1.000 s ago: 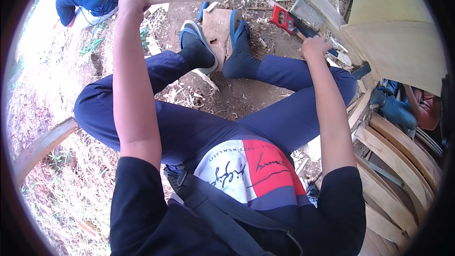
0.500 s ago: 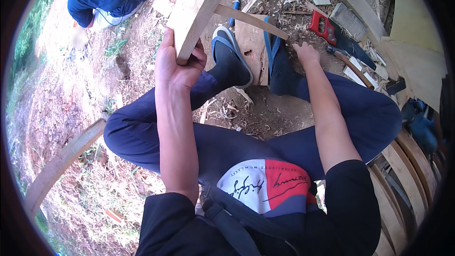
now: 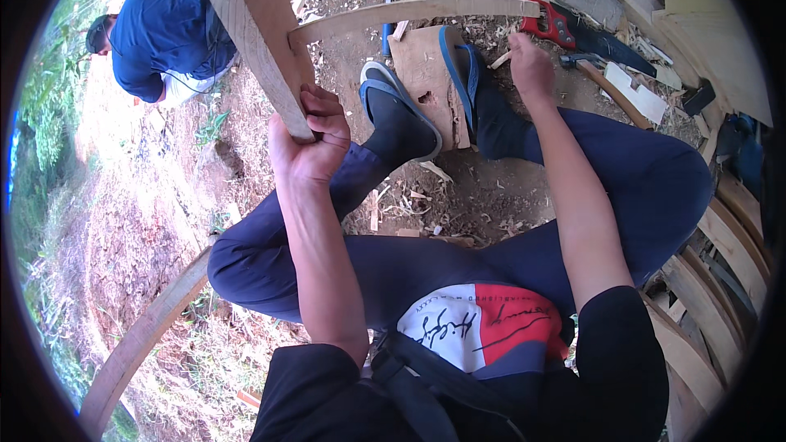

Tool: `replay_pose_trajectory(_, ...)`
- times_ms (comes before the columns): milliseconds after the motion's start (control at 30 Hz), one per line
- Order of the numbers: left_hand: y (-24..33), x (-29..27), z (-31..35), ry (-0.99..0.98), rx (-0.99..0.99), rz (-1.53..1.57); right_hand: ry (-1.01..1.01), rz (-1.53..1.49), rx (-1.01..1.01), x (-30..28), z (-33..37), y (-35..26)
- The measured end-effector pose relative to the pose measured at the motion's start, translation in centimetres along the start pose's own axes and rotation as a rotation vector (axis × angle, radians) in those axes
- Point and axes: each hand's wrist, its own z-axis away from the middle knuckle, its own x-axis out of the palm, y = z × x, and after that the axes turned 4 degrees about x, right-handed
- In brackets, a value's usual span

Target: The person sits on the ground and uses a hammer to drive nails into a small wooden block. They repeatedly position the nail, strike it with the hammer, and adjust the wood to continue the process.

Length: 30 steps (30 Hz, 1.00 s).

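My left hand grips the lower end of a thick wooden board, fingers wrapped round it. The board is raised and tilted in front of my shins. A thin, slightly curved wooden strip juts from the board's side toward the right, its far end over the red saw handle. My right hand is closed just below that end, apart from the strip. A pale wood sliver shows beside its fingertips; whether they pinch it I cannot tell.
My sandalled feet flank a flat wood block. A blue chisel-like tool, a saw and a wooden-handled hammer lie among shavings. Curved timbers stand at right, another at left. A person crouches at far left.
The board has swung left and tilted, and the strip on it has risen with its end farther right. My right hand has moved slightly up, its fingers now curled.
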Motion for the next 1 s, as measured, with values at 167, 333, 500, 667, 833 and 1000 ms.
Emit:
replay_pose_trajectory(167,-1.4,1.6,2.1,-0.257,-0.149,-0.016,0.074,-1.464,0.737,-11.0,-2.3,-5.0)
replay_pose_trajectory(333,-3.2,2.1,4.2,-0.744,-0.184,-0.211,-0.081,-1.35,0.229,-24.9,1.9,-6.3)
replay_pose_trajectory(500,-1.2,-3.6,4.3,-0.531,-0.014,-0.247,-0.197,-0.715,-0.448,-34.2,6.9,-12.6)
replay_pose_trajectory(667,-1.1,-4.3,4.6,-0.6,-0.029,-0.293,-0.642,-0.264,-0.645,-34.5,11.5,-19.2)
replay_pose_trajectory(833,-1.7,-3.8,4.9,-0.627,-0.076,-0.323,-0.549,0.199,-0.671,-35.0,11.9,-19.2)
replay_pose_trajectory(1000,-2.3,-6.5,3.8,-0.579,-0.099,-0.357,-0.541,0.087,-0.595,-32.5,13.1,-18.8)
